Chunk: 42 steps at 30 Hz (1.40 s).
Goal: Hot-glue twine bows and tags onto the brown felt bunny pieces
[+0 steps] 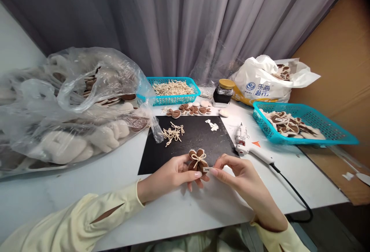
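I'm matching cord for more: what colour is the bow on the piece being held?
The bow is cream, shown in the head view.

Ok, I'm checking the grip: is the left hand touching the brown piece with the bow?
Touching: the head view shows the left hand holding the brown piece, thumb across it.

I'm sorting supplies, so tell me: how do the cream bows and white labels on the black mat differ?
The cream bows are looped cord with loose ends, while the white labels are small, flat strips. The bows spread over more of the black mat; the labels form a smaller cluster. Both lie in loose groups.
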Available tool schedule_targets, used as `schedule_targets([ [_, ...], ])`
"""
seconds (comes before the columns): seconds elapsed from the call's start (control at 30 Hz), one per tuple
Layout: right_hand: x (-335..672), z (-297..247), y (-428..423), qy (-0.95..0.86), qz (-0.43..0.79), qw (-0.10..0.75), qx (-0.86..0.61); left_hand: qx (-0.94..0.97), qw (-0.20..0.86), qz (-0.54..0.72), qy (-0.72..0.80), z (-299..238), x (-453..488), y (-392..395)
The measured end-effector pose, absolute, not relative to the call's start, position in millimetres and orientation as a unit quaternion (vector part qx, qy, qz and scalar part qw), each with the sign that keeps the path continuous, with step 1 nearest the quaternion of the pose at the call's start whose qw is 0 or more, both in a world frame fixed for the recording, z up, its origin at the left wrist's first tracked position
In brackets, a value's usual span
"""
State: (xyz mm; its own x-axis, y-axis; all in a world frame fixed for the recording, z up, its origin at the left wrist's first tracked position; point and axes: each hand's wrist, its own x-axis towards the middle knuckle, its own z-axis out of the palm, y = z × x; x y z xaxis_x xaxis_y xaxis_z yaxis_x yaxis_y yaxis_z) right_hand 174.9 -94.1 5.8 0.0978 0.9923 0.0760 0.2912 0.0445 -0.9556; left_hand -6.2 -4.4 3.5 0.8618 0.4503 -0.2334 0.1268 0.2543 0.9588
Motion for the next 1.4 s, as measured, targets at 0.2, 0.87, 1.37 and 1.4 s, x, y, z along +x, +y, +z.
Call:
schedule_targets([
  [0.2, 174.0, 4.1, -94.6, -0.553, 0.362, 0.458, -0.594, 0.597, 0.758, 0.103, 0.242, 4.6, -5.7, -4.1],
  [0.87, 174.9, -4.2, -89.7, -0.531, 0.398, 0.522, -0.536, 0.603, 0.738, 0.133, 0.273, 6.1, -3.6, -6.7],
  [1.37, 169.9, -5.2, -89.6, -0.519, 0.457, 0.534, -0.486, 0.614, 0.736, 0.126, 0.254, 6.6, -4.7, -5.7],
  [1.4, 169.6, -4.7, -89.7, -0.517, 0.462, 0.534, -0.484, 0.614, 0.737, 0.126, 0.252, 6.2, -4.7, -5.7],
])
